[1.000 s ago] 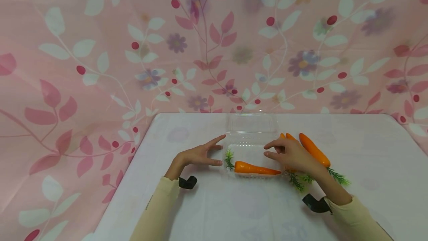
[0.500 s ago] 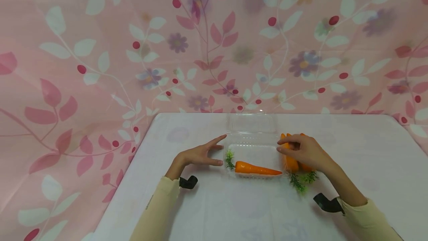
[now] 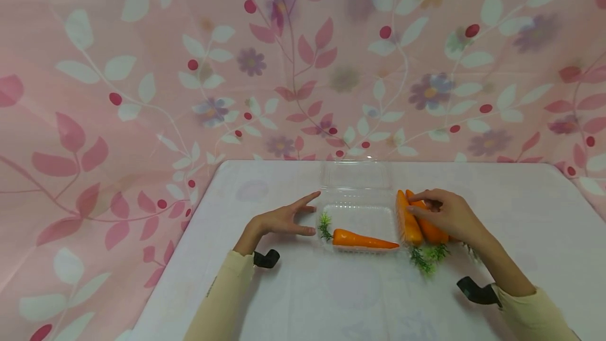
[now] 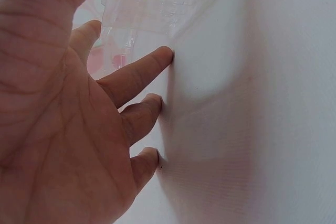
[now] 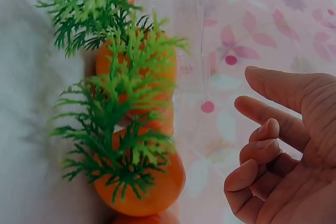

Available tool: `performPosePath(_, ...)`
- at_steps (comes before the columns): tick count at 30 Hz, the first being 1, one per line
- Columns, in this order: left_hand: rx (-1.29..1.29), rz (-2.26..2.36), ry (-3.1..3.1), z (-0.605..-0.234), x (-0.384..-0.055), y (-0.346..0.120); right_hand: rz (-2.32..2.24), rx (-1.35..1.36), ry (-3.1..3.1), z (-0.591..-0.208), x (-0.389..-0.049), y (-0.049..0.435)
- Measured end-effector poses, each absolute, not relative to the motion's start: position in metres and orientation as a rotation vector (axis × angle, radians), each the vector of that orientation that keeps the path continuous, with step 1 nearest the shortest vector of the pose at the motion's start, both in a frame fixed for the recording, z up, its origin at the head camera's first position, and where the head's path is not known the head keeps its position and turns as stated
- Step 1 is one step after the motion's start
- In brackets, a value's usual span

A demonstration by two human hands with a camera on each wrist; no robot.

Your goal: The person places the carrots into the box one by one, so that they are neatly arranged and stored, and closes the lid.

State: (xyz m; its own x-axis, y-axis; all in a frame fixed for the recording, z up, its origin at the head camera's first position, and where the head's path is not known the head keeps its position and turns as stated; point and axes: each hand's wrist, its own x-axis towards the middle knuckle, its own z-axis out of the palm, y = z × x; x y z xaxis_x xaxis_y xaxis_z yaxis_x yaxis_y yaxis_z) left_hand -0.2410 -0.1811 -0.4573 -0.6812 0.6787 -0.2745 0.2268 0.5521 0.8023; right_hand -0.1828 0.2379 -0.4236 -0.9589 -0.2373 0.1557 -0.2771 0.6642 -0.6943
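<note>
In the head view, a clear plastic clamshell box lies with its lid folded back. One orange carrot lies along its front side, green leaves at the left end. My left hand is spread at the box's left side, fingers apart, holding nothing. Just right of the box lie several carrots with leafy tops toward me. Over them hovers my right hand, thumb and forefinger extended and apart, other fingers loosely curled. The right wrist view shows this hand without anything in its grasp, beside the carrots.
A white cloth-covered table carries everything. Behind its far edge hangs a pink floral curtain. The open lid lies toward the back edge. Each wrist wears a black camera mount.
My right hand has moved right, from over the box's right part to above the carrots beside it. The left hand, the box and the carrot inside stay put.
</note>
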Motion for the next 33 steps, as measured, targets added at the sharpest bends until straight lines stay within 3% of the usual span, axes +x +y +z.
performPosePath(33, 0.73, 1.031, 2.212, -0.458, -0.242, -0.182, 1.186, 0.256, -2.872, -0.437, -0.178, 0.282)
